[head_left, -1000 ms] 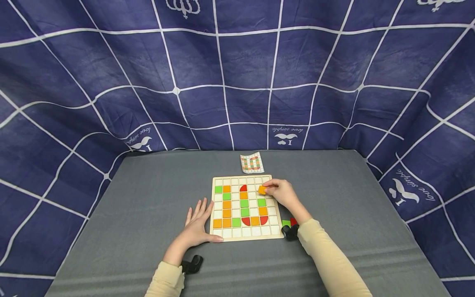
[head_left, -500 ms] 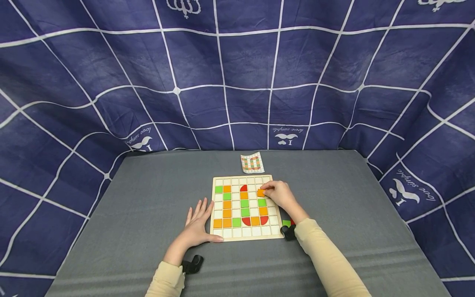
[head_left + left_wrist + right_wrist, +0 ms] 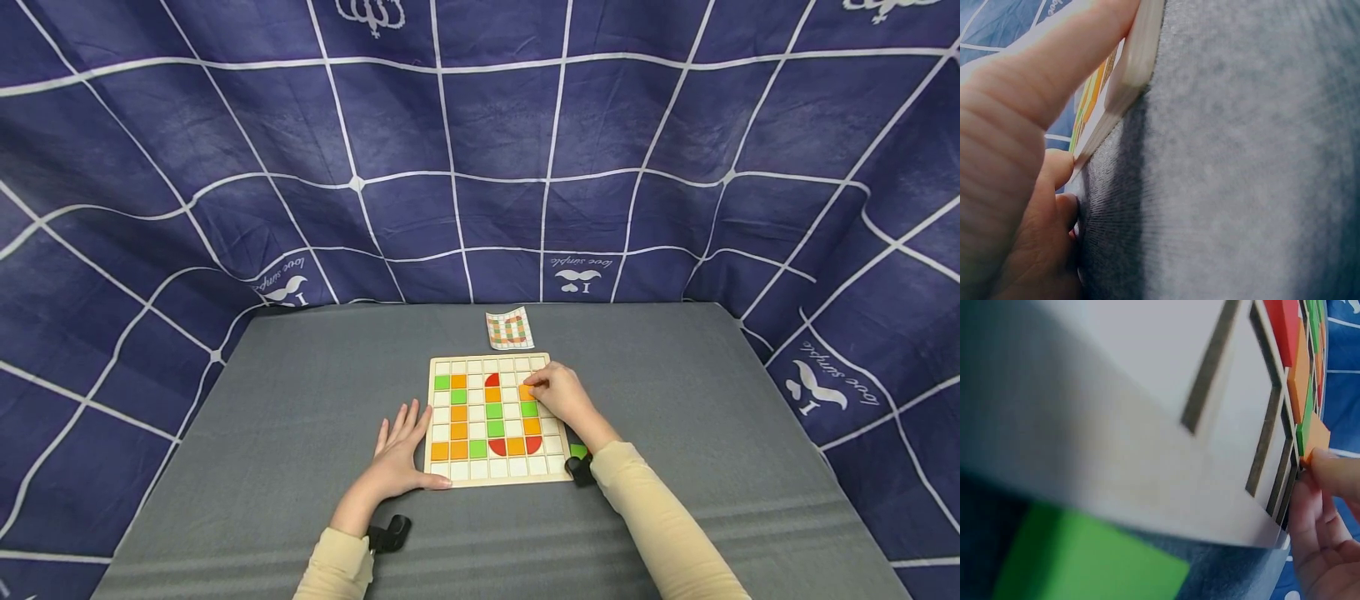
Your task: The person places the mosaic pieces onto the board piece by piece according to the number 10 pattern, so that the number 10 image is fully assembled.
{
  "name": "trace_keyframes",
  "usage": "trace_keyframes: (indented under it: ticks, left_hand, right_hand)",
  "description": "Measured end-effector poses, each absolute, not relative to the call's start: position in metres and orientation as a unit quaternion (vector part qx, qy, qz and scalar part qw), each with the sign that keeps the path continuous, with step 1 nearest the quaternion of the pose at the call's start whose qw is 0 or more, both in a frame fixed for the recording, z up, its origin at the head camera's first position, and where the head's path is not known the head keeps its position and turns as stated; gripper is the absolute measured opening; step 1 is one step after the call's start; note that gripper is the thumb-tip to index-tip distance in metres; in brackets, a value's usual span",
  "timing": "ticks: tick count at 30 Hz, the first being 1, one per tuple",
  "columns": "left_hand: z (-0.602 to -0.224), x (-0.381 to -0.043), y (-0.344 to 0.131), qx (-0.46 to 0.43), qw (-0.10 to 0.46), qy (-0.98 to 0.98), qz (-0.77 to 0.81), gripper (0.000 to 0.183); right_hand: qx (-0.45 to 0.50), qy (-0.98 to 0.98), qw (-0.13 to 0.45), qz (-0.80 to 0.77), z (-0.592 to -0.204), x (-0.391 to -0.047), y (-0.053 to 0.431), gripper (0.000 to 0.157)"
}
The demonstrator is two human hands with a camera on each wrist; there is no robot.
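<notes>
A wooden grid board [image 3: 459, 472] lies on the grey cloth, with green, orange and red tiles in its squares. My right hand [image 3: 564, 395] pinches an orange square tile [image 3: 526, 392] between thumb and finger, over the right part of the board. This tile sits just beyond a green tile [image 3: 529, 409]. In the right wrist view the orange tile [image 3: 1318, 434] stands tilted at the fingertips. My left hand [image 3: 400, 462] has straight, spread fingers along the board's left edge, its thumb on the near-left corner. The left wrist view shows the thumb [image 3: 1066, 62] over the board's edge.
A small pattern card [image 3: 510, 329] lies behind the board. Beside the board's right edge lies a loose green tile [image 3: 578, 451], partly hidden by the right wrist's black camera [image 3: 580, 471]. A dark blue curtain [image 3: 495, 217] with white lines encloses the table.
My right hand has moved slightly towards me, lowering the orange tile to the square beyond the green one. A red tile beside the board is now hidden by the right arm. My left hand stays still.
</notes>
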State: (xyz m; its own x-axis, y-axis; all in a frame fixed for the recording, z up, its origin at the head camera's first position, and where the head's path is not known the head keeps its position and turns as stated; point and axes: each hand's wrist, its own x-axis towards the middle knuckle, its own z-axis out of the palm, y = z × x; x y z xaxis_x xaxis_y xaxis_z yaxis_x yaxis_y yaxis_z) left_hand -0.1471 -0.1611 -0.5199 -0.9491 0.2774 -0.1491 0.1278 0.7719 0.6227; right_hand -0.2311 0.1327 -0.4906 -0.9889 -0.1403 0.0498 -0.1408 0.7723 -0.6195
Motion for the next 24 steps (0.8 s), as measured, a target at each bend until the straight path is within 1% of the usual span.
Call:
trace_keyframes:
  ticks: [5,12,17,24]
  left_hand:
    - [-0.522,-0.147,-0.160,0.108,0.117,0.934,0.321,0.130]
    - [-0.523,-0.148,-0.161,0.107,0.119,0.933,0.322,0.131]
    - [-0.520,-0.147,-0.162,0.107,0.123,0.932,0.323,0.131]
    - [-0.521,-0.147,-0.163,0.109,0.124,0.933,0.320,0.132]
  right_hand:
    - [0.074,-0.942,0.002,0.329,-0.491,-0.231,0.132,0.010]
    - [0.076,-0.942,0.003,0.327,-0.489,-0.229,0.136,0.007]
    - [0.077,-0.937,-0.013,0.340,-0.488,-0.229,0.142,0.010]
    - [0.043,-0.911,-0.041,0.408,-0.478,-0.227,0.162,0.018]
